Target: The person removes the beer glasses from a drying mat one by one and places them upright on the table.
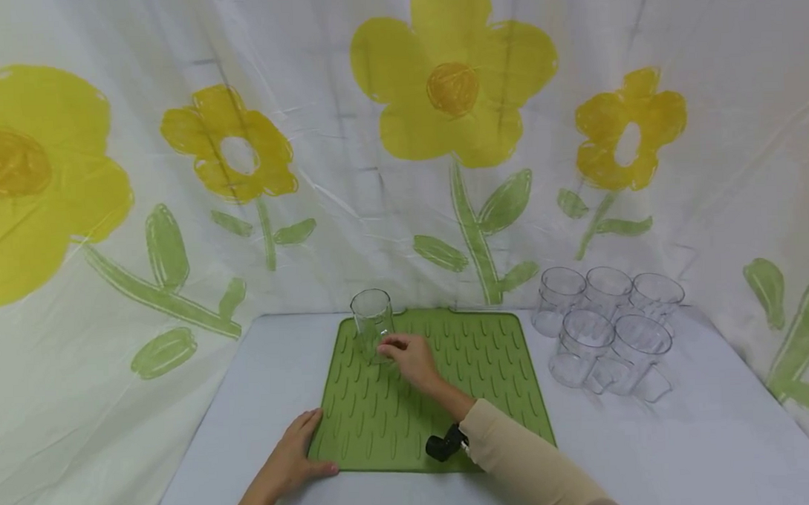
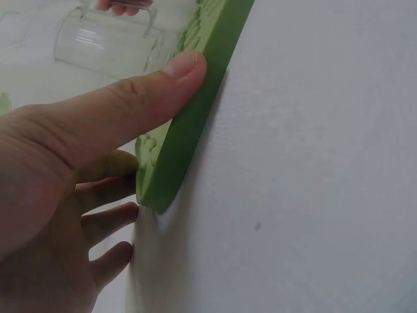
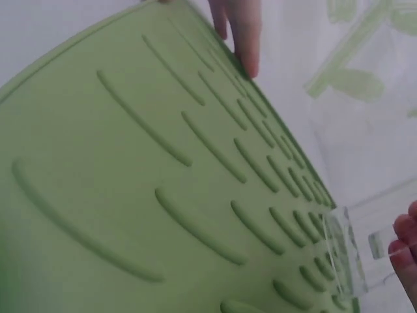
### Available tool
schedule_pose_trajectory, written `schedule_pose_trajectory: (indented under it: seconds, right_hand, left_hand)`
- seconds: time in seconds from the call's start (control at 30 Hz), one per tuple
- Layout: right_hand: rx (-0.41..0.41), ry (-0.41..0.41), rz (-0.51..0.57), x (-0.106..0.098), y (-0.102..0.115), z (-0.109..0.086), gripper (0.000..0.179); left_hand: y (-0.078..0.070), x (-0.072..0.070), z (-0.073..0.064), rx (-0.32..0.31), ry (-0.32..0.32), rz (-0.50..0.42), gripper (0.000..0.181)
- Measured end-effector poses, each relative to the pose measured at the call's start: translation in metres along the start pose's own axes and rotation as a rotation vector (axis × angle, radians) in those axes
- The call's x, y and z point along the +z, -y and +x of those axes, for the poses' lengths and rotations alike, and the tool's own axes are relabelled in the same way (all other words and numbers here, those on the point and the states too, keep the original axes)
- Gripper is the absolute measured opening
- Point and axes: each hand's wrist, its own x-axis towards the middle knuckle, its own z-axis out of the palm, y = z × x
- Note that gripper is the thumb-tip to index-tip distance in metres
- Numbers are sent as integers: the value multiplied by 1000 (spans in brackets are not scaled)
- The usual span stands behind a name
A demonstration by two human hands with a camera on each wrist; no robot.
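Observation:
A clear glass mug (image 1: 372, 311) stands upright at the back left of a green ridged mat (image 1: 371, 432). My right hand (image 1: 413, 362) pinches the mug's handle between thumb and fingers, and the right wrist view shows the mug's base (image 3: 345, 254) at the mat's surface. At the mat's front left corner is my left hand (image 1: 292, 453). Its thumb lies over the front edge and its extended fingers touch the left edge, as the left wrist view shows.
Several more clear glass mugs (image 1: 584, 335) stand in two rows on the white table (image 1: 679, 451), right of the mat. A curtain with yellow flowers (image 1: 455, 87) hangs behind the table. A black wrist device (image 1: 445, 444) sits on the right forearm.

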Motion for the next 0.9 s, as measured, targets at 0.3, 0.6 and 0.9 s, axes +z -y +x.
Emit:
schedule_pose_trajectory:
  seconds: [0.3,0.6,0.9]
  right_hand:
    - [-140,-73,-236,-8,-1,0,19]
    - [-212,-155,-429,-13,0,-2,19]
    - [-259,-216,-428,-18,-6,-3,21]
  left_hand:
    - [1,0,0,-2,-3,7,110]
    - [2,-1,0,15,-10,9,109]
    - [3,1,1,10,-4,4,110]
